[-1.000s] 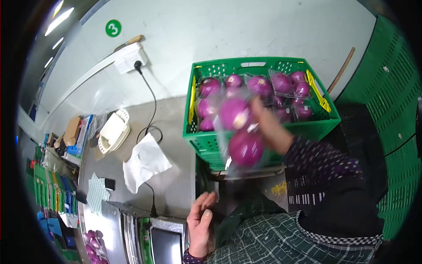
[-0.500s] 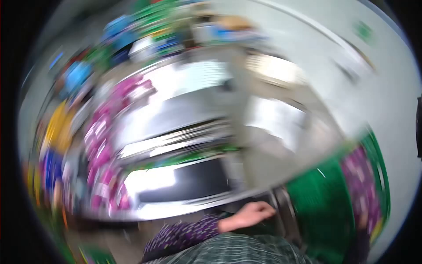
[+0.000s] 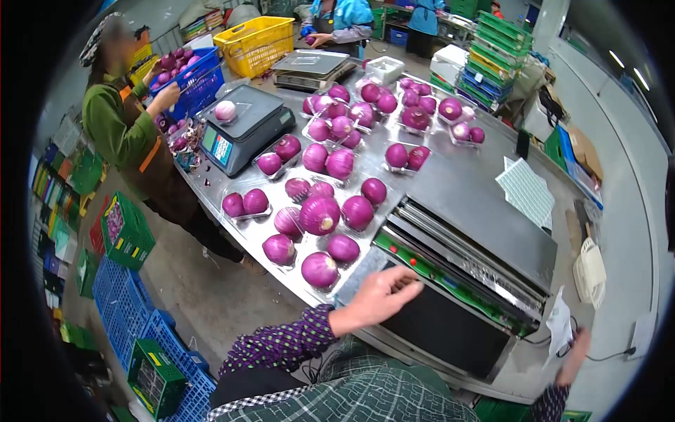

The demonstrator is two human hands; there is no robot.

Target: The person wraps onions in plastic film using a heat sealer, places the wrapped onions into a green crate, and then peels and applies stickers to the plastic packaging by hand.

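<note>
My left hand [image 3: 380,299] hovers over the front left part of a wrapping machine [image 3: 450,320], its fingers loosely bent and apart, with nothing seen in them. Close to it, on the metal table [image 3: 292,278], lie purple onions [image 3: 320,270], several of them in clear trays. My right hand [image 3: 576,355] is blurred at the lower right, beyond the machine's right end and near a white crumpled sheet [image 3: 559,323]; whether it holds anything cannot be made out. A green strip with red buttons runs along the machine's front.
A scale [image 3: 242,130] bears one pale onion. At the left a person [image 3: 123,133] holds a blue crate [image 3: 197,84] of onions. A yellow crate [image 3: 254,46] stands behind. Blue pallets [image 3: 123,295] and green crates [image 3: 155,380] are on the floor. More people work farther back.
The view has swung left, bringing the onions, the scale and the person into sight. My left hand now shows above the machine's front edge; my right hand is now beside the machine's right end.
</note>
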